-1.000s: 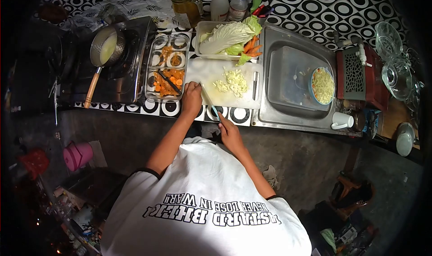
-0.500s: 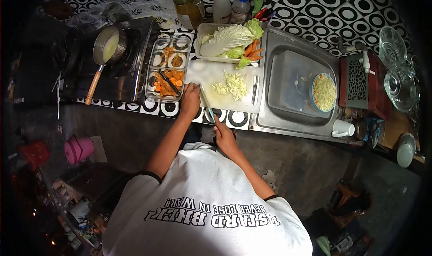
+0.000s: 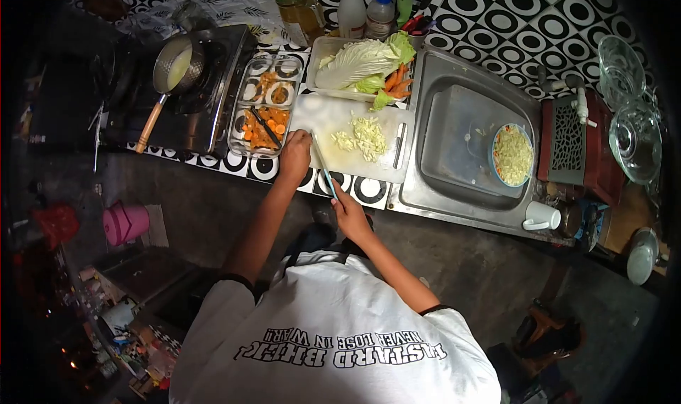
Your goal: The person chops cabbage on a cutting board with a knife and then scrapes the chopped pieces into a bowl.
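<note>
My right hand [image 3: 350,211] is closed around the pale blue handle of a kitchen knife [image 3: 323,165], its blade pointing away over the left part of a white cutting board [image 3: 340,164]. By the blade's tip, at the board's left edge, my left hand [image 3: 296,152] has its fingers curled together. What they hold, if anything, is hidden. Chopped cabbage [image 3: 368,139] lies in a loose pile on the board, right of the blade.
Left of the board stands a glass divided dish [image 3: 234,131] with orange food and a dark-handled utensil. Behind, a tray [image 3: 316,88] holds napa cabbage [image 3: 362,63] and carrots [image 3: 399,85]. A saucepan [image 3: 167,81] sits on the stove. In the sink [image 3: 440,170] is a bowl of shredded vegetables [image 3: 513,156].
The view has shifted slightly and my torso sits a little farther back from the counter. Both hands and the knife stay in nearly the same place at the board.
</note>
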A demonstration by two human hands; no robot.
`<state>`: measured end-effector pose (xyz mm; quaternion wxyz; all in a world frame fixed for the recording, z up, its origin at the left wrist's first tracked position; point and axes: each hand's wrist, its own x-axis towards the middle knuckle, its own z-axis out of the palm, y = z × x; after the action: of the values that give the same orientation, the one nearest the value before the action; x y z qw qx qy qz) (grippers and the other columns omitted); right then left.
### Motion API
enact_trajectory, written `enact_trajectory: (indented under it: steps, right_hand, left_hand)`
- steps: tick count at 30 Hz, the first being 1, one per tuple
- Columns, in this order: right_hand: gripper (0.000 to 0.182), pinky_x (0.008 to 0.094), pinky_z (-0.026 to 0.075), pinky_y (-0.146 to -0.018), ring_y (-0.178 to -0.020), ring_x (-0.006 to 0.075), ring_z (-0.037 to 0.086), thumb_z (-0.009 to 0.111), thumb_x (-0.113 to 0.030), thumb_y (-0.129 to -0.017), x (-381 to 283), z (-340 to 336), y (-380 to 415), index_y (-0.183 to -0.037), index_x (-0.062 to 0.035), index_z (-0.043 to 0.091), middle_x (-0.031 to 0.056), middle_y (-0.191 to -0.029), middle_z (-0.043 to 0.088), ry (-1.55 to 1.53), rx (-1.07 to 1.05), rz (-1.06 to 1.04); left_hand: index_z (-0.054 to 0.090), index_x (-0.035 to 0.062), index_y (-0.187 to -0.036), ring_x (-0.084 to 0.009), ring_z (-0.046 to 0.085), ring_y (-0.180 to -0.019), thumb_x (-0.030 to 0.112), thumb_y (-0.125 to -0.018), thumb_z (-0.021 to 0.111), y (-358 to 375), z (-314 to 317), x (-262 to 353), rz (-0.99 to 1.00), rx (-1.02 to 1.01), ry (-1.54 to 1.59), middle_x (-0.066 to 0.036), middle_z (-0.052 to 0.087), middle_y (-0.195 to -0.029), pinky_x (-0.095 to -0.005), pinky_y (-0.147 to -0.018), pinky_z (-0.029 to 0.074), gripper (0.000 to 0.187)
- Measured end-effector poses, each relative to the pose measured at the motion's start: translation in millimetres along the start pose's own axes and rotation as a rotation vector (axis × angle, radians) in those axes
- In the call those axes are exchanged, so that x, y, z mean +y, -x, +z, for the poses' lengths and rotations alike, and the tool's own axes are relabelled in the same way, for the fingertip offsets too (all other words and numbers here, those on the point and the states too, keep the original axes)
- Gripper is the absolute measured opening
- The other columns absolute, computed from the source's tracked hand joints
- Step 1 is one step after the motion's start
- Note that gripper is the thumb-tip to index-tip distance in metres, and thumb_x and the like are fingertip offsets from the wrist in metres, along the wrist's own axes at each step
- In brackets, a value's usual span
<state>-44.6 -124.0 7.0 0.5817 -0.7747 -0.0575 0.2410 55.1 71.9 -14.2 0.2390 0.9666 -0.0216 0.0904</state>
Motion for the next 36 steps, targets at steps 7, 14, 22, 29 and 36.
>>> enact_trajectory:
  steps: [7, 14, 22, 29, 36]
  right_hand:
    - [0.052, 0.04, 0.046, -0.079, -0.079, 0.0362, 0.058, 0.048, -0.008, -0.099, 0, 33, 2, -0.15, -0.0086, 0.035, 0.0218, -0.086, 0.056, 0.054, 0.134, -0.076]
    - [0.055, 0.045, 0.047, -0.084, -0.09, 0.0423, 0.059, 0.047, -0.006, -0.098, -3, 56, 6, -0.151, -0.0089, 0.031, 0.0254, -0.096, 0.059, 0.18, 0.254, -0.088]
    - [0.067, 0.0512, 0.049, -0.078, -0.089, 0.0453, 0.062, 0.049, 0.001, -0.091, -8, 69, 7, -0.153, -0.0089, 0.025, 0.0272, -0.101, 0.06, 0.335, 0.285, -0.044]
    - [0.084, 0.0529, 0.051, -0.07, -0.081, 0.0481, 0.063, 0.053, 0.005, -0.082, -8, 77, 8, -0.156, -0.012, 0.017, 0.0296, -0.097, 0.058, 0.526, 0.287, -0.049]
    - [0.086, 0.0531, 0.053, -0.069, -0.078, 0.0489, 0.063, 0.052, 0.006, -0.081, 0, 80, 7, -0.156, -0.0121, 0.015, 0.0316, -0.099, 0.057, 0.554, 0.293, -0.061]
  left_hand:
    - [0.07, 0.0027, -0.095, -0.0296, 0.058, -0.094, 0.0, -0.081, 0.055, 2, -1, -1, 0.022, -0.005, -0.048, -0.009, 0.062, -0.095, -0.0396, -0.082, 0.05, 0.021]
    - [0.071, 0.0023, -0.095, -0.0298, 0.058, -0.093, 0.0, -0.08, 0.056, 3, 1, -3, 0.081, 0.008, -0.036, -0.009, 0.062, -0.097, -0.0394, -0.082, 0.051, 0.022]
    - [0.07, 0.0002, -0.095, -0.0286, 0.056, -0.099, 0.001, -0.08, 0.055, 8, 4, -6, 0.131, 0.014, -0.108, -0.009, 0.061, -0.102, -0.0386, -0.083, 0.05, 0.021]
    - [0.065, -0.0032, -0.111, -0.0299, 0.054, -0.106, 0.008, -0.082, 0.057, 17, 1, -9, 0.199, -0.026, -0.129, -0.013, 0.058, -0.112, -0.0408, -0.09, 0.047, 0.032]
    - [0.045, -0.007, -0.137, -0.0334, 0.036, -0.138, 0.014, -0.087, 0.053, 31, 5, -18, 0.251, -0.101, -0.169, -0.019, 0.042, -0.145, -0.0468, -0.111, 0.031, 0.056]
